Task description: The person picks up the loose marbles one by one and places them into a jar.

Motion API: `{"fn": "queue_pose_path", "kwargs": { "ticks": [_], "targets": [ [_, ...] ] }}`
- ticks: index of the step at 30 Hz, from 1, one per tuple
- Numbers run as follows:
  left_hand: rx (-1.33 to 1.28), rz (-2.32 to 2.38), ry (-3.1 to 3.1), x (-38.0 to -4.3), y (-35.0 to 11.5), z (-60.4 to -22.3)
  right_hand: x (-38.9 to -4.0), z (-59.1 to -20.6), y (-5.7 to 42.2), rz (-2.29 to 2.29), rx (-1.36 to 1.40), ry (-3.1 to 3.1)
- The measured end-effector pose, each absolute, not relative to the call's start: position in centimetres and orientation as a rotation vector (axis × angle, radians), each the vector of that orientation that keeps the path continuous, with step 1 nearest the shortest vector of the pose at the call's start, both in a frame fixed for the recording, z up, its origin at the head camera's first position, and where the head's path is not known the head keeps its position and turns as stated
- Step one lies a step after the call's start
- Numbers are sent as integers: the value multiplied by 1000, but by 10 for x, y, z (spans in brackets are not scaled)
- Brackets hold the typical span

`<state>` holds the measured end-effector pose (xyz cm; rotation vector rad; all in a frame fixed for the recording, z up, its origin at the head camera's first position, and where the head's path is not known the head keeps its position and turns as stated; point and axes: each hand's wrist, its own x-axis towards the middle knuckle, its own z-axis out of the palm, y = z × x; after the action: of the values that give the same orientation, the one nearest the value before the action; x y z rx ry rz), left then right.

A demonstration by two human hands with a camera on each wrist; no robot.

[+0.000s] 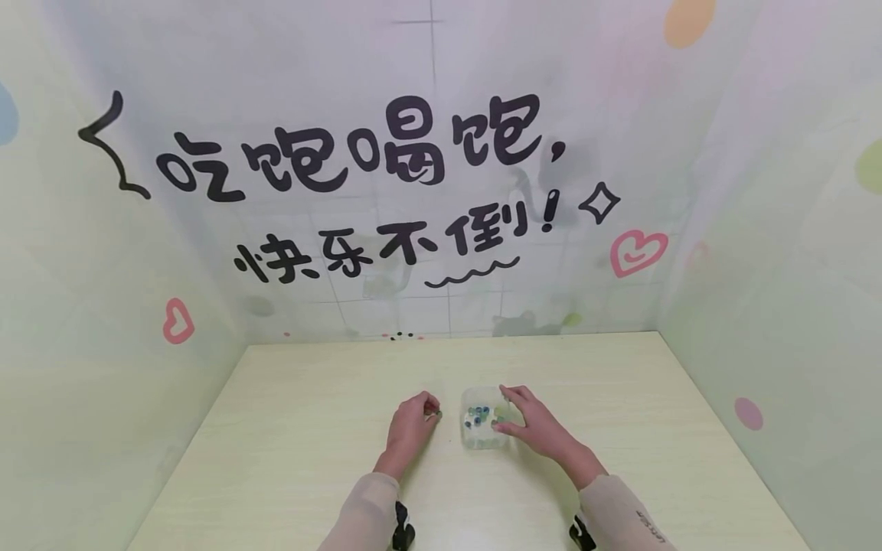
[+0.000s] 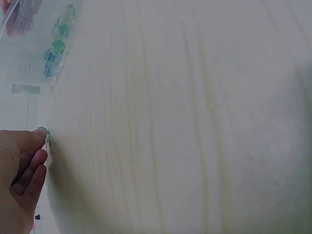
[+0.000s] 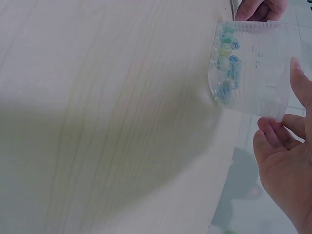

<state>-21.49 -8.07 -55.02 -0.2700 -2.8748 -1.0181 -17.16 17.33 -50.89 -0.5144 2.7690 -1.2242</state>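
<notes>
My left hand (image 1: pixel 411 423) is held low over the table, just left of a clear plastic box (image 1: pixel 475 394). Between thumb and index finger it pinches a small greenish glass marble (image 2: pixel 44 132), mostly covered by the fingertips. Several blue and green glass marbles (image 3: pixel 225 63) lie on the bottom of the box. On the box's right side, my right hand (image 1: pixel 540 425) holds it near the rim, thumb at the near part and fingers at the far corner.
The pale wood-grain table (image 1: pixel 310 398) is enclosed by a printed back wall (image 1: pixel 331 314) and a side wall at left and right. A tiny dark speck (image 1: pixel 451 441) lies on the table near the box.
</notes>
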Motion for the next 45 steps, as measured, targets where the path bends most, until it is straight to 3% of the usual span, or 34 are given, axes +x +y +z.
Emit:
{"fn": "queue_pose_path", "kwargs": {
  "ticks": [29,45],
  "targets": [
    [-304,-1072,-2807,-205,-71,-527,-173,-511,172,-1229,-482,2769],
    [-519,-1089,-2765,-191,-49,-501,-173,-514,172,-1229,-482,2790]
  ]
}}
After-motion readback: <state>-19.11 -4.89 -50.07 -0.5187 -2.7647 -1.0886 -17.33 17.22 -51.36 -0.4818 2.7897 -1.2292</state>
